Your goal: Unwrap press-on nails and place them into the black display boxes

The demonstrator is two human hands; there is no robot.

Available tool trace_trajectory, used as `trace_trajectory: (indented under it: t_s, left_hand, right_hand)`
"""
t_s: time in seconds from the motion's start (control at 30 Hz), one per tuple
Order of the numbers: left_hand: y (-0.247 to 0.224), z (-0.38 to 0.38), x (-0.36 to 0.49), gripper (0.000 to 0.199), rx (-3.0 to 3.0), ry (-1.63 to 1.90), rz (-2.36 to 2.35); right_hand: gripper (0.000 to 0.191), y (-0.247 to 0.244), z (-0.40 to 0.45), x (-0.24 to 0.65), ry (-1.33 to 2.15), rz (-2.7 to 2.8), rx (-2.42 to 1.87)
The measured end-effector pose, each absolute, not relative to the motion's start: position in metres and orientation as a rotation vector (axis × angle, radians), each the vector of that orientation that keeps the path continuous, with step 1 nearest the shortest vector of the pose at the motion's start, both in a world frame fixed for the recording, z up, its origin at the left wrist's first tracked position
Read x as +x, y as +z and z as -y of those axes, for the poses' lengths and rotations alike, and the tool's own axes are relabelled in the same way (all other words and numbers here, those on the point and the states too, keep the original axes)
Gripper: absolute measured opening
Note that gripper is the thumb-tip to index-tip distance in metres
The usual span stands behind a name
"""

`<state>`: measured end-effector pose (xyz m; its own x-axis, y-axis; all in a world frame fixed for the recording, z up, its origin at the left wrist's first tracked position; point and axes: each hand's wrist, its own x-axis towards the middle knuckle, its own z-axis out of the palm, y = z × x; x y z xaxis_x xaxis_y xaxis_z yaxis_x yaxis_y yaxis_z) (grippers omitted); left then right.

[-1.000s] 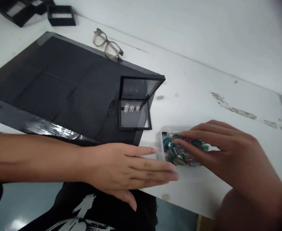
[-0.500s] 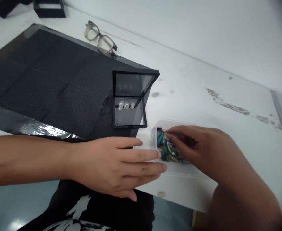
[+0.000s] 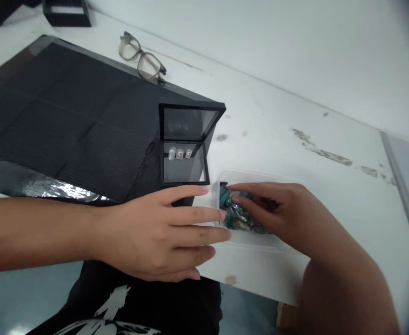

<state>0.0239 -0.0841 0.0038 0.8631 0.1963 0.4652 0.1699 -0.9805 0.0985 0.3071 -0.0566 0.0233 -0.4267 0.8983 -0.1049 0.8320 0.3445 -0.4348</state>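
A clear plastic container (image 3: pixel 260 176) on the white table holds a heap of small shiny teal, green and silver pieces (image 3: pixel 237 216) that look like false nails. My right hand (image 3: pixel 277 204) reaches into it from the right, thumb and forefinger drawn close together over the heap; what lies between them is too small to make out. Fingers spread and nothing held, my left hand (image 3: pixel 158 235) reaches across with its fingertips at the container's left side. Just beyond it stands a black hinged display case (image 3: pixel 185 174), lid raised, with three small pale false nails (image 3: pixel 179 154) in a row inside.
A large black mat (image 3: pixel 68 107) covers the left of the table, passing under the case. Eyeglasses (image 3: pixel 148 66) rest at the mat's far edge. Black frames (image 3: pixel 68 19) stand at the far left, and a wall (image 3: pixel 277 46) runs along the back.
The whole view has shifted slightly. My left hand's fingers have spread further apart and sit slightly higher in view. My right hand stays over the heap in the container.
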Motion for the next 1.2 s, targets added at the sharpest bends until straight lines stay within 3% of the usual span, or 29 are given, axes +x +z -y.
trace_trajectory:
  t_s: [0.3, 0.77, 1.2]
  left_hand:
    - [0.002, 0.085, 0.025, 0.025, 2.953, 0.734, -0.311]
    - [0.002, 0.085, 0.024, 0.026, 2.961, 0.723, -0.304]
    - [0.000, 0.085, 0.022, 0.027, 2.975, 0.711, -0.307]
  right_hand:
    - [0.010, 0.027, 0.056, 0.302, 0.654, 2.453, -1.633]
    - [0.014, 0.037, 0.065, 0.319, 1.329, 1.883, -1.448]
    - [0.013, 0.050, 0.067, 0.310, 1.072, 1.877, -1.414]
